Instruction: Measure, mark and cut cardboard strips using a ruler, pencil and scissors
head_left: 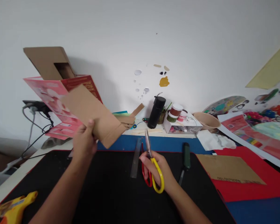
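Observation:
My left hand grips a brown cardboard piece by its lower edge, thumb on the near face, raised above the back left of the black mat. In my right hand is a pair of scissors with a yellow handle, blades pointing away from me toward the wall. A red loop shows beside my right fingers; I cannot tell whether it belongs to other scissors. A clear ruler lies just left of that hand. To its right is a dark green-handled tool with a thin shaft.
A yellow glue gun lies at the front left of the black mat. Pink boxes stand at the back left. Behind are a black cylinder and paint jars. Cardboard rests on a red sheet at right.

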Demonstrator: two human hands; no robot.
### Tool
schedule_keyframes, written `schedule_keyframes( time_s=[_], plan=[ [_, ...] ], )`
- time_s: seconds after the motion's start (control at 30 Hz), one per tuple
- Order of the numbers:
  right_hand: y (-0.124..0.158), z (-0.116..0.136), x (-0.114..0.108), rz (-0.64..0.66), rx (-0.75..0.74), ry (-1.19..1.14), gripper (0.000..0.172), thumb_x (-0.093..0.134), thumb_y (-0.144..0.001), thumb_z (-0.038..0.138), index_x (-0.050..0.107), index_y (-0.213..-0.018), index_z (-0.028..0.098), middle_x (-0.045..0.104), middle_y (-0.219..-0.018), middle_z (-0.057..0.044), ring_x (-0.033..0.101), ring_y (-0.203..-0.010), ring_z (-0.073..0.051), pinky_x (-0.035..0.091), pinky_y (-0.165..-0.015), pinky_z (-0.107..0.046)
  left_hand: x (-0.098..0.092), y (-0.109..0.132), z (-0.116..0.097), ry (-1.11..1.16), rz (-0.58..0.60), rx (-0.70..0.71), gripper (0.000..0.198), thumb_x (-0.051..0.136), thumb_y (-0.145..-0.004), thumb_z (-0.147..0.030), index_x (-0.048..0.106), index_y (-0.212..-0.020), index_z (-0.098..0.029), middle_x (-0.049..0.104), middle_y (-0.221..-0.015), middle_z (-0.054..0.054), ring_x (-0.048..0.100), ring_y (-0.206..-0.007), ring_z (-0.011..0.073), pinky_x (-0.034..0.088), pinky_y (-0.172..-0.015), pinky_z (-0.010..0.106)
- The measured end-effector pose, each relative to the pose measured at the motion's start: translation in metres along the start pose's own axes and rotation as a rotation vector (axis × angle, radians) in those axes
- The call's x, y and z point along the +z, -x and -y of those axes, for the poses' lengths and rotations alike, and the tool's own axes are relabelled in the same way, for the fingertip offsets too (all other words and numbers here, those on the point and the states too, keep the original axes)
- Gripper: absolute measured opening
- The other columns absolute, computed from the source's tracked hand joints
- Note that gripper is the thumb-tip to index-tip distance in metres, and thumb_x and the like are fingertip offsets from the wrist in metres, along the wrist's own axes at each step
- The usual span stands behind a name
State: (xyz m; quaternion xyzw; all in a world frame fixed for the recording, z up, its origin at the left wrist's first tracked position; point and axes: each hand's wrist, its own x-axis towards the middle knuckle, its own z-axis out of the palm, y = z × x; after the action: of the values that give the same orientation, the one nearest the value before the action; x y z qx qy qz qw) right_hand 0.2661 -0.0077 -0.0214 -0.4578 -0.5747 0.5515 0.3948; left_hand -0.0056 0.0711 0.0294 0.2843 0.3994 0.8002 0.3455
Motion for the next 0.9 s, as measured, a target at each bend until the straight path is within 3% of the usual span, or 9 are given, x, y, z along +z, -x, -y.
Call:
schedule_keyframes(
  time_s=[0.07, 0.13, 0.37, 0.67, 0.9],
  plan=[
    [-0.001, -0.001, 0.003, -0.017, 0.006, -0.084, 0.062, 0.062, -0.09, 0.082, 0.062, -0.098, 0.02, 0.059, -0.05, 0.005, 0.057, -0.04, -0.015, 0.044, -0.042, -0.024, 0.008, 0.009, 0.016, 0.027, 0.018, -0.086, 0.043, 0.1, -0.065, -0.04, 0.068, -0.082, -0.016, 0.063, -0.061, -0.005, 0.053, -0.046, 0.0083, 0.044, -0.042, 0.018],
    [-0.001, -0.002, 0.005, 0.015, 0.006, -0.093, 0.064, 0.063, -0.089, 0.083, 0.062, -0.098, 0.019, 0.06, -0.05, 0.005, 0.058, -0.04, -0.015, 0.045, -0.043, -0.024, 0.011, 0.016, 0.03, 0.053, 0.035, -0.156, 0.049, 0.102, -0.058, -0.036, 0.07, -0.088, -0.016, 0.069, -0.067, -0.003, 0.058, -0.045, 0.0099, 0.046, -0.041, 0.019],
    [0.003, -0.005, 0.012, 0.138, -0.029, -0.038, 0.068, 0.06, -0.092, 0.083, 0.067, -0.107, 0.017, 0.068, -0.057, 0.0, 0.064, -0.05, -0.017, 0.05, -0.053, -0.027, 0.015, 0.038, 0.052, 0.098, 0.127, -0.305, 0.051, 0.103, -0.058, -0.034, 0.072, -0.092, -0.013, 0.073, -0.07, 0.001, 0.067, -0.048, 0.0144, 0.053, -0.044, 0.021],
    [0.006, -0.006, 0.008, 0.204, -0.005, -0.113, 0.077, 0.072, -0.086, 0.082, 0.064, -0.127, 0.017, 0.075, -0.078, -0.004, 0.073, -0.07, -0.02, 0.056, -0.07, -0.033, 0.02, 0.048, 0.052, 0.159, 0.142, -0.313, 0.048, 0.104, -0.058, -0.034, 0.073, -0.089, -0.015, 0.078, -0.076, 0.002, 0.078, -0.064, 0.0207, 0.065, -0.061, 0.027],
    [0.01, -0.006, 0.008, 0.317, -0.024, -0.141, 0.085, 0.083, -0.079, 0.077, 0.065, -0.137, 0.017, 0.076, -0.093, -0.007, 0.069, -0.073, -0.017, 0.052, -0.069, -0.03, 0.024, 0.049, 0.042, 0.223, 0.128, -0.283, 0.048, 0.103, -0.062, -0.031, 0.073, -0.098, -0.017, 0.081, -0.083, 0.001, 0.081, -0.069, 0.0213, 0.067, -0.062, 0.024]
  ],
)
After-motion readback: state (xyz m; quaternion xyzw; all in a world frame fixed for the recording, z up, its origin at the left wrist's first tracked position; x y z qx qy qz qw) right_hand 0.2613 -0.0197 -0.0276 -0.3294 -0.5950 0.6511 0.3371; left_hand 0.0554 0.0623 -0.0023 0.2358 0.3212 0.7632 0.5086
